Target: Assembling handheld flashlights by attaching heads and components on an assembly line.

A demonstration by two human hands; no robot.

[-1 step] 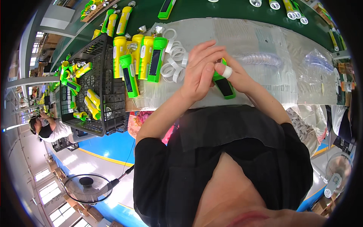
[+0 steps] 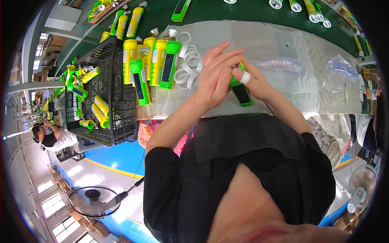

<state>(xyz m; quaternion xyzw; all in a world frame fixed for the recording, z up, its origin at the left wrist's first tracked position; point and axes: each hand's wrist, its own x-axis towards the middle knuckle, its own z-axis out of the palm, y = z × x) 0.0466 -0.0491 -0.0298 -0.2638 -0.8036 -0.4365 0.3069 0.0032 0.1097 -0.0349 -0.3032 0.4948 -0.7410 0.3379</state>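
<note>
A green flashlight (image 2: 240, 93) with a dark panel along its side lies under my hands, its far end hidden by them. My right hand (image 2: 253, 79) is closed round its upper part, and a white wrap covers the thumb. My left hand (image 2: 214, 79) rests against the far end with fingers stretched out and lying flat. Left of my hands are loose white rings (image 2: 186, 75). Beyond those, several yellow and green flashlights stand or lean together, among them a green one (image 2: 170, 65) and a yellow one (image 2: 129, 60).
A black crate (image 2: 123, 109) holding flashlights is at the left. Plastic sheeting (image 2: 283, 91) covers the worktop, with a row of clear discs (image 2: 283, 65) and a clear plastic bag (image 2: 342, 67) on it. More flashlights lie on the green surface (image 2: 243, 10) behind. A fan (image 2: 94, 200) stands lower left.
The view has shifted very slightly. Both hands keep nearly the same pose on the flashlight.
</note>
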